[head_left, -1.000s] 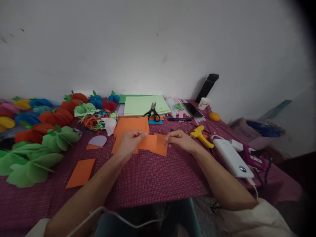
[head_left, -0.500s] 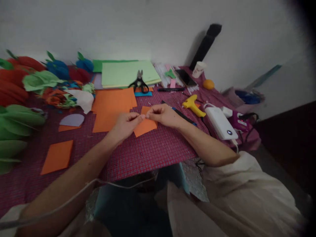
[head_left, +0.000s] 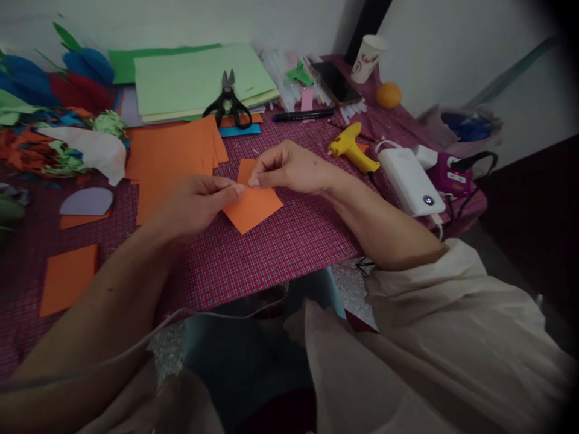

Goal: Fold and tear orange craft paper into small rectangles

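Note:
Close together over a small orange paper sheet [head_left: 253,211], my two hands are pinched. My left hand [head_left: 194,202] comes in from the left, its thumb pressed against the fingertips. My right hand [head_left: 289,169] has its thumb and index finger closed, a short way from the left thumb. Whatever lies between the fingertips is too small or hidden to make out. Just left of the hands is a stack of larger orange sheets [head_left: 172,147], partly covered by my left hand. Black-handled scissors [head_left: 228,103] lie beyond the hands, at the edge of the light green paper [head_left: 194,81].
A yellow glue gun [head_left: 353,149], a white power bank [head_left: 411,181] and a purple socket block [head_left: 452,175] lie to the right. Farther back are a pen [head_left: 303,114], a phone [head_left: 337,83], a paper cup [head_left: 368,59] and an orange [head_left: 389,95]. Paper flowers [head_left: 88,65] stand left.
The view has moved closer and shifted, so the table things appear higher and larger. My fingertips, touching before, are now slightly apart. The small orange sheet lies at a different angle.

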The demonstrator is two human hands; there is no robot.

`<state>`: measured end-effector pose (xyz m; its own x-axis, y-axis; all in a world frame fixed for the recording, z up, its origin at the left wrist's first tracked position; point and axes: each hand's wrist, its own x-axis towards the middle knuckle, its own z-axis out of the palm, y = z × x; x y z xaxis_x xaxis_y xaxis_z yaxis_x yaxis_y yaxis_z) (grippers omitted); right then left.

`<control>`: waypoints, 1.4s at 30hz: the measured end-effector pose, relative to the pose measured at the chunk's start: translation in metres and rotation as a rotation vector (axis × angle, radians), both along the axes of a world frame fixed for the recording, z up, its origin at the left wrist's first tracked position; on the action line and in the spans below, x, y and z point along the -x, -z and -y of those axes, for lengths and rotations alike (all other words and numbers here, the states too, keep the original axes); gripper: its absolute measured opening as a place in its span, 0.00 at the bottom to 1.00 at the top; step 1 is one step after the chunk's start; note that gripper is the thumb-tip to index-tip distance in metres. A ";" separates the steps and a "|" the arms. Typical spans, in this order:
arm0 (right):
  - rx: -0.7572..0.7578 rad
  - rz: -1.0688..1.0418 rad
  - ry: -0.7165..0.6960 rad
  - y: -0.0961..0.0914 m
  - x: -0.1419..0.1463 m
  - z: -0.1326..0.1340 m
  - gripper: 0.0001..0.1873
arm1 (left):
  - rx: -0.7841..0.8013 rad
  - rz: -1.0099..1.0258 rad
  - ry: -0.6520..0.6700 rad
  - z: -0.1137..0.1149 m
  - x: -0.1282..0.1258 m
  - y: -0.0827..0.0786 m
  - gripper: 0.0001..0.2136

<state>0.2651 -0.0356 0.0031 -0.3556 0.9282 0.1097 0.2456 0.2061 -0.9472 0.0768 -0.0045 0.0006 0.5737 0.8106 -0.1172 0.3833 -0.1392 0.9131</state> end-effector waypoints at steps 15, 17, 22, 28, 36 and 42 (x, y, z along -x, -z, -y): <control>0.061 -0.009 0.065 -0.010 -0.021 -0.005 0.06 | -0.148 -0.181 0.131 -0.012 0.010 -0.013 0.16; 0.069 -0.017 0.079 -0.011 -0.024 -0.005 0.05 | -0.141 -0.169 0.016 -0.012 0.011 -0.019 0.15; 0.061 -0.039 0.013 -0.006 -0.018 -0.004 0.06 | -0.079 -0.053 -0.052 -0.009 0.007 -0.017 0.16; 0.071 -0.024 -0.073 0.008 -0.002 -0.004 0.07 | -0.099 -0.225 0.203 -0.003 -0.002 -0.003 0.13; 0.110 -0.034 0.083 -0.012 -0.024 -0.004 0.08 | -0.080 -0.200 0.207 -0.010 0.010 -0.008 0.12; 0.076 -0.018 0.118 -0.013 -0.005 0.003 0.11 | -0.119 -0.059 0.241 -0.006 0.005 0.001 0.12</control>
<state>0.2696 -0.0391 0.0157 -0.2417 0.9694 0.0430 0.2466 0.1042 -0.9635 0.0716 0.0018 -0.0003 0.7468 0.6615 -0.0686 0.3781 -0.3375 0.8620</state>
